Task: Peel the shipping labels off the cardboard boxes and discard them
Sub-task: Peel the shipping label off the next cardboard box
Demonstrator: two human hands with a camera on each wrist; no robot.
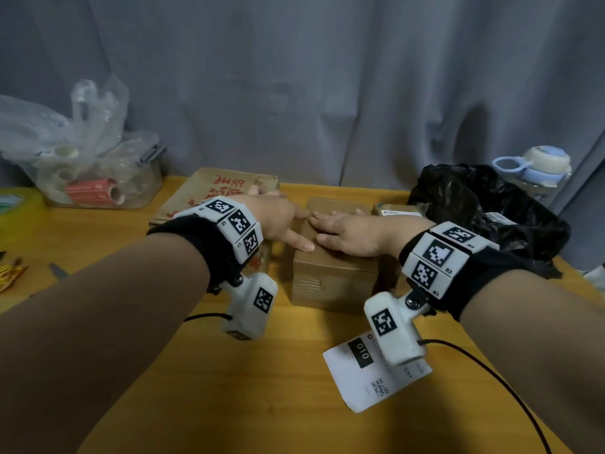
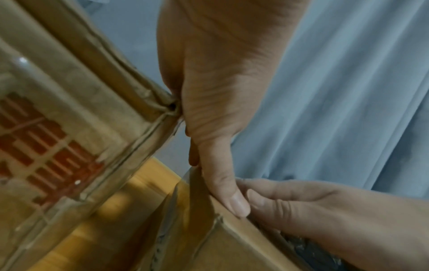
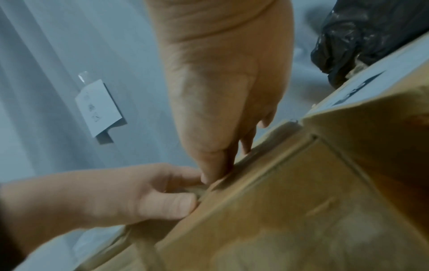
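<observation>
A small brown cardboard box (image 1: 334, 273) stands mid-table; no label shows on its visible faces. My left hand (image 1: 296, 229) holds its top left edge, thumb (image 2: 232, 198) along the edge and fingers curled at the corner (image 3: 171, 176). My right hand (image 1: 340, 231) lies flat on the lid, fingertips meeting the left hand, thumb (image 3: 209, 165) pressing the front edge. A peeled white label (image 1: 370, 378) lies on the table near me. A black rubbish bag (image 1: 484, 204) sits at the right. Behind the box is another small box (image 1: 397, 209) with a white label (image 3: 383, 73).
A large flattened carton (image 1: 209, 191) with red print lies just left of my hands. At far left stand a clear bin (image 1: 91, 178) of tape rolls and a yellow tape roll (image 1: 13, 204). Scissors (image 1: 57, 270) lie near the left edge. A blue bottle (image 1: 537, 168) stands behind the bag.
</observation>
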